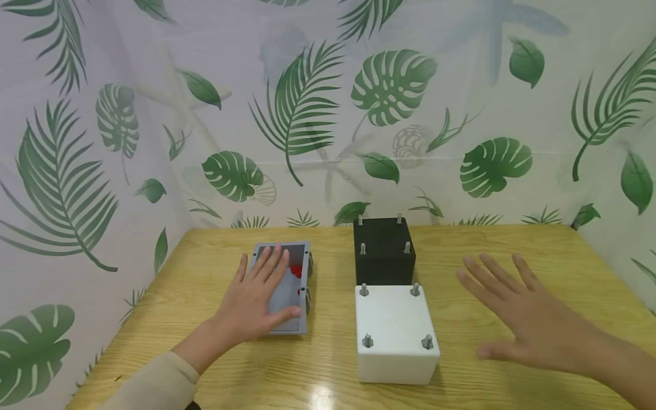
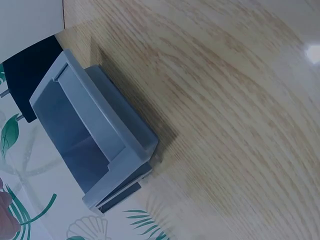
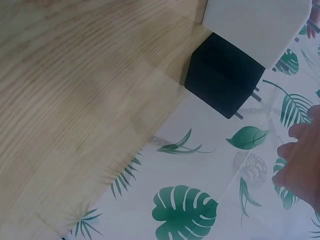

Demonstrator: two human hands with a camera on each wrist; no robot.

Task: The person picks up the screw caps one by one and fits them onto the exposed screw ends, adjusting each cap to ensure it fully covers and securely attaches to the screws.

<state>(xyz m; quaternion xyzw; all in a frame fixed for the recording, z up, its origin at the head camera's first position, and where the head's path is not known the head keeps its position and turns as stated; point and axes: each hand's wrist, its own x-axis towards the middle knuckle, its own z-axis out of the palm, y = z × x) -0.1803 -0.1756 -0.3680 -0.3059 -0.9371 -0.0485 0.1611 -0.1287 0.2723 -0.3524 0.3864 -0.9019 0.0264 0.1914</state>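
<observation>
Nearest along the desk [image 1: 287, 376], the right hand [image 1: 538, 324] hangs to the right of two blocks, fingers spread and holding nothing; a hasty sweep inward could knock its thumb against the white block [image 1: 394, 313]. That block sits upright and foremost, four metal posts [image 1: 367, 340] standing from its top, and its smooth-looking sides might slide in a loose pinch, while a hand brought straight down could jab itself on the posts. The left hand [image 1: 251, 302], likewise empty with its fingers fanned, is over the grey bin [image 1: 304, 313], left of the blocks, and hides part of its inside. The left wrist view shows no finger on the rim, yet lowering the hand without a clear view could snag a fingertip there and drag the bin, jostling the red pieces [image 1: 296, 271] within. Farther back, the black block [image 1: 383, 242] stands close behind the white one, contact unclear; a shove on the white block could drive it toward the leaf-printed backdrop [image 1: 318, 199].
</observation>
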